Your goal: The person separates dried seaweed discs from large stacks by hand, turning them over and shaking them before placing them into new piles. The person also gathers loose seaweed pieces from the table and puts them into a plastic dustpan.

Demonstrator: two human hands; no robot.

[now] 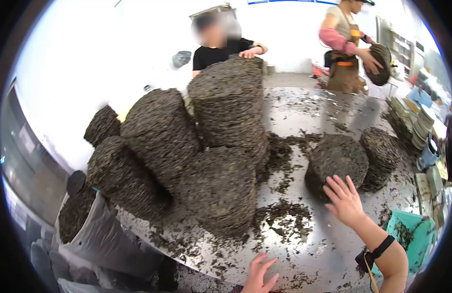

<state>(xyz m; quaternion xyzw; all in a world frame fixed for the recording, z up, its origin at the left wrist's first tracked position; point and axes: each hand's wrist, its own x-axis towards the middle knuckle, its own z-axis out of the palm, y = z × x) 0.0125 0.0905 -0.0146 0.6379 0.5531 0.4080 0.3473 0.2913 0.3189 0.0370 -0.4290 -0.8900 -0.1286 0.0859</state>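
My right hand [347, 202] is spread, its fingertips at the near side of a short round stack of dark, dried seaweed-like sheets [338, 158]. Right behind that stack stands another small stack [380, 156]. My left hand [260, 274] is low at the table's front edge, fingers apart, holding nothing. Ahead of it are loose dark flakes [284, 217] on the metal table [328, 254]. Left of the flakes, a wide stack [218, 188] leans against a taller one [228, 97].
More stacks [160, 132] crowd the table's left side. A grey bag [106, 234] with dark pieces stands below the left edge. A teal dustpan-like tray [411, 234] lies at right, near piled packets [421, 124]. Across the table, one person touches the tall stack; another carries a bundle [380, 63].
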